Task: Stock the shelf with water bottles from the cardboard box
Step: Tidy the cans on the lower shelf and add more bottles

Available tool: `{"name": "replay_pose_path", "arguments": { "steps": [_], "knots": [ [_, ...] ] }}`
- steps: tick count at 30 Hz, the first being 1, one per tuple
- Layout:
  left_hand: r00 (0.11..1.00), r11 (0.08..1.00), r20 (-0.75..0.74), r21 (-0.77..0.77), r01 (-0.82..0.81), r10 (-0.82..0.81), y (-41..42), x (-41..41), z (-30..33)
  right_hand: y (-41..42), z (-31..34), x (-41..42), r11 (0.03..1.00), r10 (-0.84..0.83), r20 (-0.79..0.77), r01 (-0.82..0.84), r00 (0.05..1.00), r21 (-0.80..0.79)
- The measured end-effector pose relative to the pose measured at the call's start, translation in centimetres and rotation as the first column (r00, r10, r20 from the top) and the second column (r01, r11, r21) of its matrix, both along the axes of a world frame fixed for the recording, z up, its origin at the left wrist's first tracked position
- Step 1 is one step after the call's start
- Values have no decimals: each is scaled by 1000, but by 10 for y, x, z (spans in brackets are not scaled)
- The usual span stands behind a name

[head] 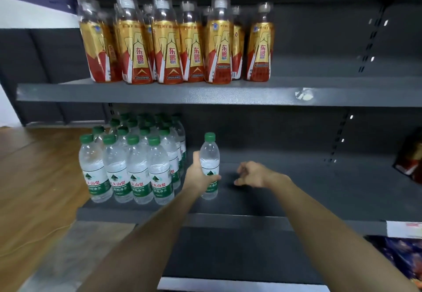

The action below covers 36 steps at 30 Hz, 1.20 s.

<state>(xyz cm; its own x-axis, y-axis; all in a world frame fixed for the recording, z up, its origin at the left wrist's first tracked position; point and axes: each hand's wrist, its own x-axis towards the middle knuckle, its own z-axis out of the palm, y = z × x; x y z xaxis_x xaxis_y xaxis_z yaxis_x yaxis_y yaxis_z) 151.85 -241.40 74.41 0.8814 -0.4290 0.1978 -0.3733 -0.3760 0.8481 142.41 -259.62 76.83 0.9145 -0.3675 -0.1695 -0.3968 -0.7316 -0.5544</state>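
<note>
The left hand (199, 175) wraps its fingers round a water bottle (209, 166) standing upright on the middle shelf (319, 189), just right of the stocked water bottles (127, 161). The right hand (252, 174) hovers beside it, fingers loosely curled, holding nothing.

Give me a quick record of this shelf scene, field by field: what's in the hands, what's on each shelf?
left hand: the left hand grips a single water bottle, upright on the middle shelf
right hand: the right hand holds nothing, fingers loosely curled, just right of that bottle
stocked water: a block of green-capped water bottles stands left of the held one
upper shelf: the upper shelf carries gold and red drink bottles
cardboard box: not in view
</note>
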Motion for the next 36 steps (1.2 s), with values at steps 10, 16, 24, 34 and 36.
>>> {"name": "replay_pose_path", "arguments": {
  "steps": [10,16,24,34,36],
  "knots": [
    [994,920,-40,374,113,-106,25,25,30,37,-38,36,987,144,99,-150,985,57],
    [993,864,114,502,-31,-31,24,36,62,60,-53,63,993,4,260,-36,966,116],
    [908,777,417,584,-234,-40,10,46,71,51,-57,111,978,-83,306,19,949,207],
    [664,323,645,764,-558,-379,7,75,75,43,-59,176,961,-146,312,60,939,269],
    [669,284,635,772,-568,-387,7,76,73,44,-61,188,963,-153,323,67,934,262]
  ]
}}
